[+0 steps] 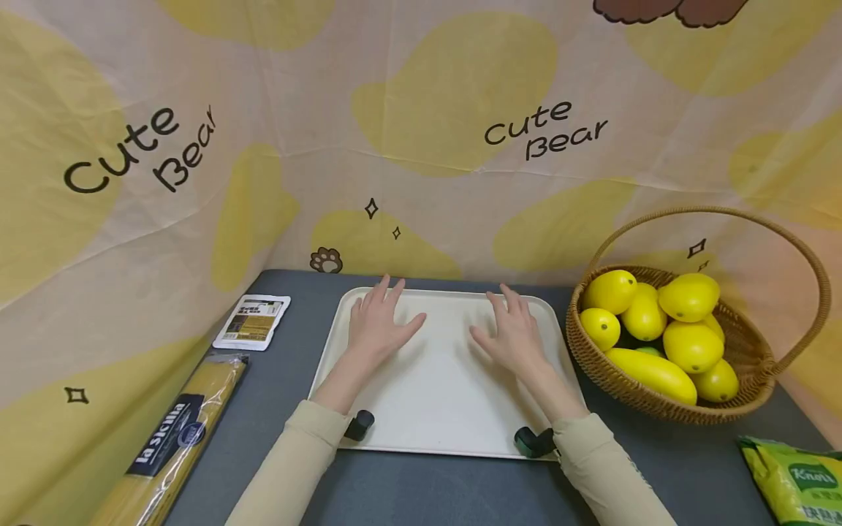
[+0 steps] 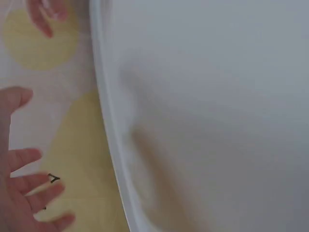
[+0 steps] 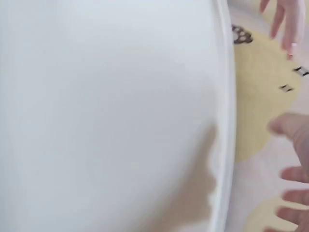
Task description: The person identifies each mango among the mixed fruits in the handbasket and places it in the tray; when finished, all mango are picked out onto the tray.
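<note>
A white rectangular tray lies on the grey table. Above its left half hovers my left hand, fingers spread and holding nothing. My right hand is over the tray's right half, its fingers also spread, with nothing in it. Both hands cast soft shadows on the tray. In the left wrist view the left hand shows at the left edge, apart from the tray rim. The right hand shows likewise at the right edge of the right wrist view.
At right stands a wicker basket with several yellow lemons and a longer yellow fruit or vegetable. A green Knorr packet lies front right. On the left are a spaghetti pack and a small white-edged pouch. Printed cloth hangs behind.
</note>
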The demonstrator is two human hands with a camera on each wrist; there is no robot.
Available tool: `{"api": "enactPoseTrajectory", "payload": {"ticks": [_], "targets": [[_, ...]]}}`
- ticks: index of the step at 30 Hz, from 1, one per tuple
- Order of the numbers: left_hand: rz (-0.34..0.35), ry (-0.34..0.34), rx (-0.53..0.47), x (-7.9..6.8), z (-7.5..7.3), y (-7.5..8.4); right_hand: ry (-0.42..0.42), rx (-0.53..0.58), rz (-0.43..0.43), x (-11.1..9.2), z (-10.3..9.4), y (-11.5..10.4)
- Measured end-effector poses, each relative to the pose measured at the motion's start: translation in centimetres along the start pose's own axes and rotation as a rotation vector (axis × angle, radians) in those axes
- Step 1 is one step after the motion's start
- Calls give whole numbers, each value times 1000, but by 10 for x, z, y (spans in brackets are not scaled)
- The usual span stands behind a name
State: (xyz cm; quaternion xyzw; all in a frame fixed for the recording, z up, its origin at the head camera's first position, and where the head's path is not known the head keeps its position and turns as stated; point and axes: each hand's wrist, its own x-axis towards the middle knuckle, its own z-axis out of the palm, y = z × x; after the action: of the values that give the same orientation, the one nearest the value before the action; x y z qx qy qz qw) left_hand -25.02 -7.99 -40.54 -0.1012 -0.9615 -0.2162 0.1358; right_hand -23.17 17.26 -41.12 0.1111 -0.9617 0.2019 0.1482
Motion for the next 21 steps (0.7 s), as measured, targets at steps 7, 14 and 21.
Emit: {"api": "enactPoseTrajectory", "payload": {"ticks": [7, 14, 21], "targets": [[-27, 178, -549, -19, -23, -22, 56, 139, -203, -27, -77, -6], [-178, -30, -699, -30, -35, -60, 79, -6, -134, -33, -178, 36], [-136, -351, -531, -37, -31, -85, -262, -177, 149, -20, -236, 111]]}}
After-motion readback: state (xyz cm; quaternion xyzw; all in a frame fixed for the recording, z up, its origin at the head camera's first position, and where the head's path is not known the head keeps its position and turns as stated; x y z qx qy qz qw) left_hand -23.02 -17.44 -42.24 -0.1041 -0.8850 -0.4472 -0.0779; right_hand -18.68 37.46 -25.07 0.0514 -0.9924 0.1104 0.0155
